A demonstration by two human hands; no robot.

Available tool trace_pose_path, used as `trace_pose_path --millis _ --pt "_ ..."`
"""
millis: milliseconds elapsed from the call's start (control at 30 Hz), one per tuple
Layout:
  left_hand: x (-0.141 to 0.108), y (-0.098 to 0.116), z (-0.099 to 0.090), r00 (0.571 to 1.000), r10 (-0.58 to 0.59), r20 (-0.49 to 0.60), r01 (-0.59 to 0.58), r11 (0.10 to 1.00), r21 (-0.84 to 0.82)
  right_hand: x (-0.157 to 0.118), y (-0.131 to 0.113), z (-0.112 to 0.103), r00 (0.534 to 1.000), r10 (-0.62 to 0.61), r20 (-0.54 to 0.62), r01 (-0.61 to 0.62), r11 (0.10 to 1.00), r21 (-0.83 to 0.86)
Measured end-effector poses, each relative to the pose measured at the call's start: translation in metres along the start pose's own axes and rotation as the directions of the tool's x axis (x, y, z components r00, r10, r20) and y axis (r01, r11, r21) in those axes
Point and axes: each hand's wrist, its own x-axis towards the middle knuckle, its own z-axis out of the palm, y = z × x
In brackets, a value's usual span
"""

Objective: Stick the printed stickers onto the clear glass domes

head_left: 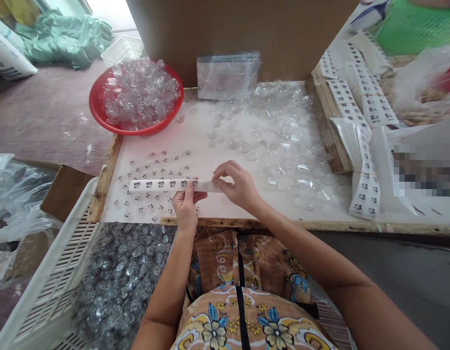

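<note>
Small workshop, basin (98,111) of clear discs (141,95), crate (50,260), sticker strips (155,184)

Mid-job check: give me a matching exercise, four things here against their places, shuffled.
Things
1. long narrow white printed strip
2. round red plastic bowl
3. white slatted plastic crate
4. flat clear plastic bag

Places
A. in front of the upright brown cardboard
B. below the white tabletop, at the left
C. in the left hand, right hand at one end
D. at the tabletop's far left corner

Pairs: 1-C; 2-D; 3-B; 4-A
</note>
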Motion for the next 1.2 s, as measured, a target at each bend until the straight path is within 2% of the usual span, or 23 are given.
trace_pose_path --millis 67,133,233,333,433,700,1033,1200 --pt "0.000 0.000 0.000 1.000 0.006 -0.004 -0.006 1.000 -0.002 0.002 0.005 -0.010 0.989 0.134 -0.061 -0.128 0.988 0.089" --pt "0.000 0.000 0.000 1.000 0.003 0.000 -0.003 1.000 -0.005 0.000 0.012 -0.022 0.968 0.244 -0.050 -0.236 0.963 0.129" --pt "0.000 0.000 0.000 1.000 -0.003 0.000 0.003 1.000 0.007 -0.011 0.025 -0.035 0.931 0.354 0.090 -0.360 0.932 0.051" --pt "0.001 -0.001 0.000 1.000 -0.002 -0.002 0.002 1.000 0.016 -0.025 0.035 -0.037 0.882 0.430 0.193 -0.430 0.902 -0.044" --pt "0.001 -0.002 -0.001 1.000 0.006 -0.008 -0.006 1.000 0.004 -0.031 0.037 -0.032 0.862 0.458 0.218 -0.452 0.888 -0.079" --pt "0.002 -0.003 -0.002 1.000 0.023 -0.019 -0.023 1.000 -0.004 -0.027 0.031 -0.026 0.873 0.422 0.245 -0.380 0.903 -0.200" --pt "0.003 -0.005 -0.003 0.999 0.030 -0.021 -0.030 1.000 0.000 -0.028 0.033 -0.026 0.874 0.422 0.240 -0.384 0.903 -0.192" --pt "0.002 -0.004 -0.002 0.999 0.040 -0.027 -0.041 0.999 -0.023 -0.027 0.036 -0.027 0.856 0.449 0.254 -0.432 0.893 -0.125"
